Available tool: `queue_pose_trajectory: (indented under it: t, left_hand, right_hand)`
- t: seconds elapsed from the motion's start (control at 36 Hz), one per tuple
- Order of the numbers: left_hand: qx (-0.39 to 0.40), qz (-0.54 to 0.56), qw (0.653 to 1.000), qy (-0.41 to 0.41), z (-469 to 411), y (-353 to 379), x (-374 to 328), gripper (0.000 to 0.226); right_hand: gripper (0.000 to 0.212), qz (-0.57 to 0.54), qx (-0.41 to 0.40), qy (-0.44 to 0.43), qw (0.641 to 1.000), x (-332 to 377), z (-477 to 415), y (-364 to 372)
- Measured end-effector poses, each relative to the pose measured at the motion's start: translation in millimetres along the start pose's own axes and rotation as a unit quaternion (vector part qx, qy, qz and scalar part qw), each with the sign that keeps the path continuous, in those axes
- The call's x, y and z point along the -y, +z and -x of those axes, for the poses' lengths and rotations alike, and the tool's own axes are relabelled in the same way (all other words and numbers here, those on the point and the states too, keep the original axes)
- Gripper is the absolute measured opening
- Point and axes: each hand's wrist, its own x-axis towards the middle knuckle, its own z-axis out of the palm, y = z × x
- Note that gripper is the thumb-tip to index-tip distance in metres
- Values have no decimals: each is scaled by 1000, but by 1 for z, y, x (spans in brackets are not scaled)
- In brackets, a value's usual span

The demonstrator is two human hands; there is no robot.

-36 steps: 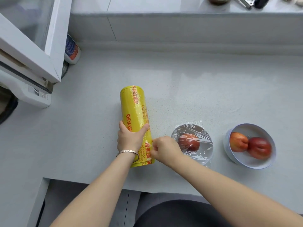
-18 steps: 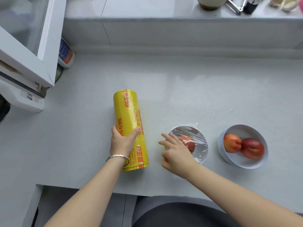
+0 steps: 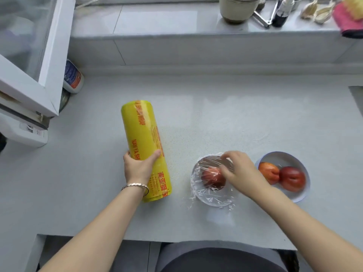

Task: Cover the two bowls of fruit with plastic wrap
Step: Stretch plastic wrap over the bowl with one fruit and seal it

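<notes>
A yellow roll of plastic wrap lies lengthwise on the grey counter, and my left hand grips its near half. To its right stands a white bowl holding a red fruit, with clear wrap stretched over it. My right hand rests on top of that wrap at the bowl's far right side, fingers curled down. Further right a second white bowl stands uncovered with two red-orange fruits inside.
An open white-framed window sash juts over the counter at the left, with a small bottle behind it. The raised sill at the back carries a cup, a dark bottle and a pink cloth. The counter's front edge is near my body.
My right hand left the roll's side, moved right and now lies on the wrapped bowl's top. My left hand stayed on the roll.
</notes>
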Motion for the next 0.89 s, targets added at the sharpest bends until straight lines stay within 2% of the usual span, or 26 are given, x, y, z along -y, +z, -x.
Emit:
queue_pose_trajectory:
  t: [0.11,0.28,0.64,0.89]
  left_hand:
    - [-39,54,994,90,-11,13,-33,80]
    - [-71,72,984,145,-28,38,-65,95]
    - [-31,25,980,196,-32,47,-50,99]
    - [49,18,980,190,-26,30,-53,84]
  right_hand:
    - [35,-9,19,118,993,-26,-4,-7]
    - [33,-104,53,190,975,-30,-9,3]
    - [34,-77,73,163,981,-29,-11,6]
    - [33,-84,41,145,985,-24,-2,8]
